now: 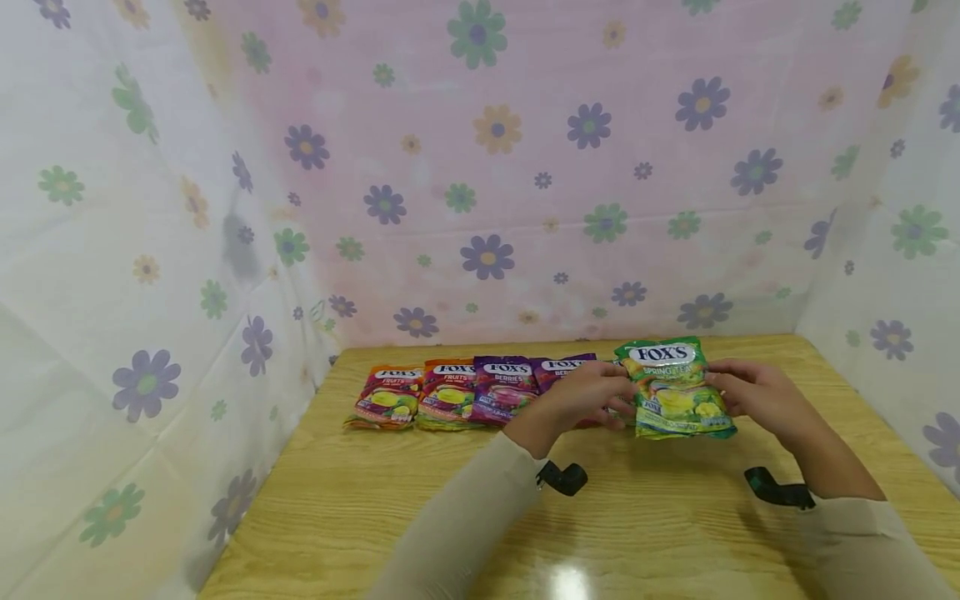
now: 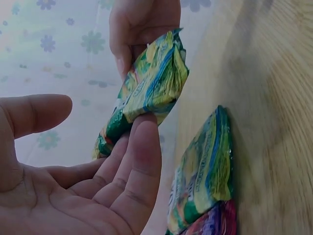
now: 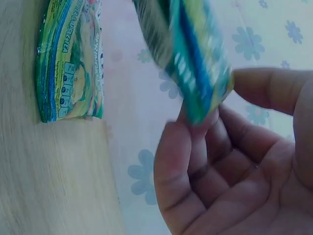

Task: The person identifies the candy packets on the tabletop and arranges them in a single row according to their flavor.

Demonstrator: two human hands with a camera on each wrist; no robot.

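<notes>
My right hand [image 1: 768, 400] pinches the right edge of a green Fox's Spring Tea candy bag [image 1: 675, 392] between thumb and fingers. The bag is held up off the table with its front toward me. At its left side my left hand [image 1: 581, 392] touches it with extended fingertips, and in the left wrist view the thumb stands well apart from it. A second green candy bag [image 2: 203, 166] lies on the table, mostly hidden behind the left hand and the held bag in the head view. The right wrist view shows the held bag blurred.
Left of the green bags, a row holds two purple Berries bags [image 1: 504, 387] and two orange Fruits bags [image 1: 386, 396], partly overlapping. They lie on a wooden table [image 1: 360, 508]. Flowered cloth [image 1: 525, 192] hangs behind and at both sides of the table.
</notes>
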